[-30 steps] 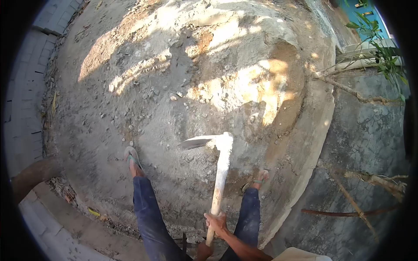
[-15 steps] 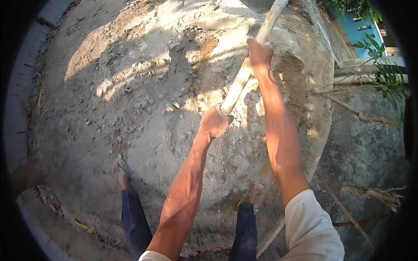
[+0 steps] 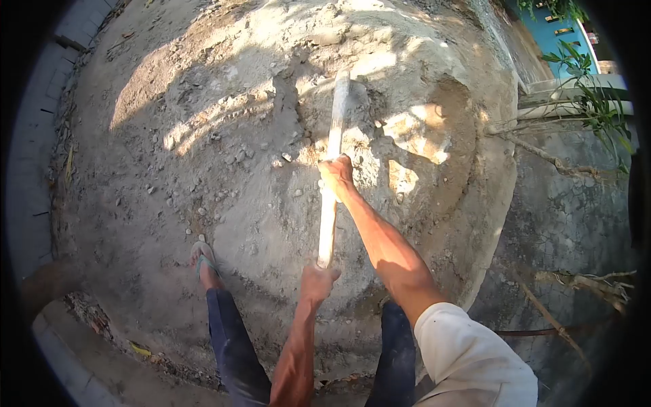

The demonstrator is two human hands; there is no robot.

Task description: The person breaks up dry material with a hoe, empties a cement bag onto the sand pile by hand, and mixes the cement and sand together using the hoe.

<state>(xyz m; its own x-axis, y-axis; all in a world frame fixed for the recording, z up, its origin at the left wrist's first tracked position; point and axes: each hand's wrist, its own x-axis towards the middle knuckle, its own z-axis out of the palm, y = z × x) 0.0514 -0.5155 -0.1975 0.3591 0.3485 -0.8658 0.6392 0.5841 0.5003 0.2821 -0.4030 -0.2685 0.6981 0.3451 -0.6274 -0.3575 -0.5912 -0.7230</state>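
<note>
A hoe with a pale wooden handle [image 3: 328, 227] points away from me over the dirt. My left hand [image 3: 317, 283] is wrapped round the handle's near end. Farther up the handle, my right hand [image 3: 336, 173] grips it near the middle. The hoe's head end [image 3: 342, 85] is down at the broken soil [image 3: 308, 115]; its blade cannot be made out. My left foot [image 3: 202, 255] in a flip-flop stands on the grey ground. My right foot is hidden.
A block wall [image 3: 30, 169] runs along the left edge. A cracked concrete slab [image 3: 542, 217] lies on the right, with branches [image 3: 546, 159] and a leafy plant [image 3: 597, 112] over it. Loose stones dot the ground. A blurred trunk-like shape [image 3: 51, 288] is at lower left.
The hoe rose from near my feet to the upper right, then came down onto the soil ahead. Both hands moved with it and are now lower than half a second ago.
</note>
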